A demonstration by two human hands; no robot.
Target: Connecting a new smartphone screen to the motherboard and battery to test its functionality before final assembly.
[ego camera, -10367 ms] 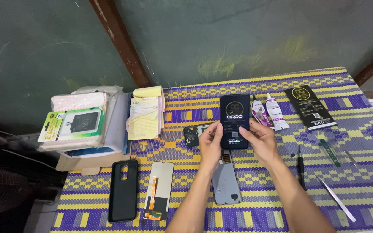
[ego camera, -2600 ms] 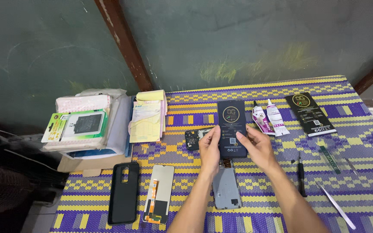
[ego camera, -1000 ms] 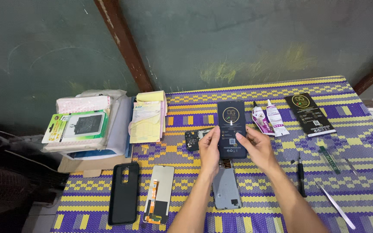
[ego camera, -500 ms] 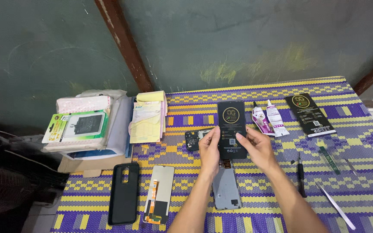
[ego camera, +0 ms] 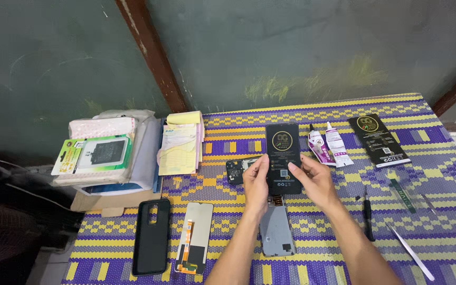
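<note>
Both my hands hold a flat black rectangular package (ego camera: 283,153) with a gold round emblem, upright above the table. My left hand (ego camera: 256,182) grips its left edge and my right hand (ego camera: 315,179) grips its lower right edge. Under my hands lies a grey phone part (ego camera: 276,232) with a small flex connector at its top. A dark phone frame piece (ego camera: 237,170) lies just left of the package.
On the purple and yellow woven mat (ego camera: 344,105) lie a black phone case (ego camera: 151,236), a phone screen with orange flex (ego camera: 195,244), two glue tubes (ego camera: 327,143), another black package (ego camera: 378,140), a screwdriver (ego camera: 367,219) and tweezers (ego camera: 410,256). Receipt pads (ego camera: 180,142) and boxes (ego camera: 98,155) sit at left.
The black package now shows its gold emblem side; ten seconds ago another face was turned to me. Over the last second my hands have barely moved.
</note>
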